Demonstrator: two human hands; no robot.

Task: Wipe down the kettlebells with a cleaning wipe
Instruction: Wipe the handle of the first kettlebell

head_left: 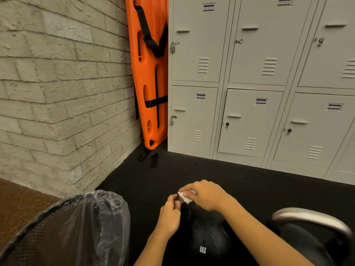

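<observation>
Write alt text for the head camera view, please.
The right hand presses a white wipe onto a black kettlebell marked 8KG, the left hand beside it. A lined bin stands left; grey lockers behind.
</observation>
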